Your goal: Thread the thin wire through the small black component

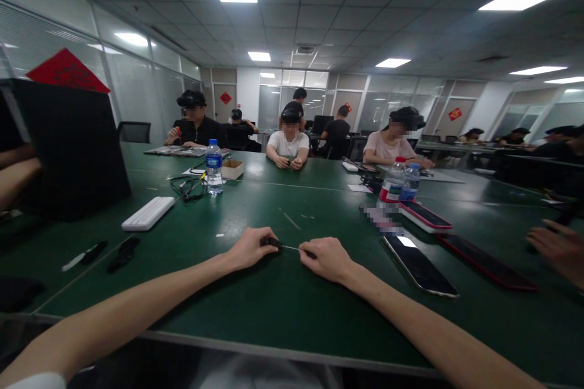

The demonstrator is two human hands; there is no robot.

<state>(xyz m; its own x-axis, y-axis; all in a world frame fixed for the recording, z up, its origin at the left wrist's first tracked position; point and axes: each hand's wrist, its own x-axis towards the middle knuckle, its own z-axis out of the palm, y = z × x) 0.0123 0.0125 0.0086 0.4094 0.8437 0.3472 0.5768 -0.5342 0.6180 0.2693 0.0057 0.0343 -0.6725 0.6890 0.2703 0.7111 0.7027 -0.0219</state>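
Over the green table (255, 310), my left hand (250, 248) pinches a small black piece (272, 244) between thumb and fingers. My right hand (331, 260) is closed around the dark handle of what looks like a screwdriver (292, 248). Its thin metal shaft runs left and meets the end of the black piece. The fingers hide most of the handle, and the contact point is too small to make out. To the left on the table lie a dark strap-like item (123, 254) and a black-and-white tool (85, 255).
At left are a white power bank (148, 214) and a black box (73, 152). Ahead stand a water bottle (213, 169), cables (188, 188) and a small carton (232, 170). Phones (420, 264) and bottles (391, 182) are at right. Another person's hand (559, 249) reaches in.
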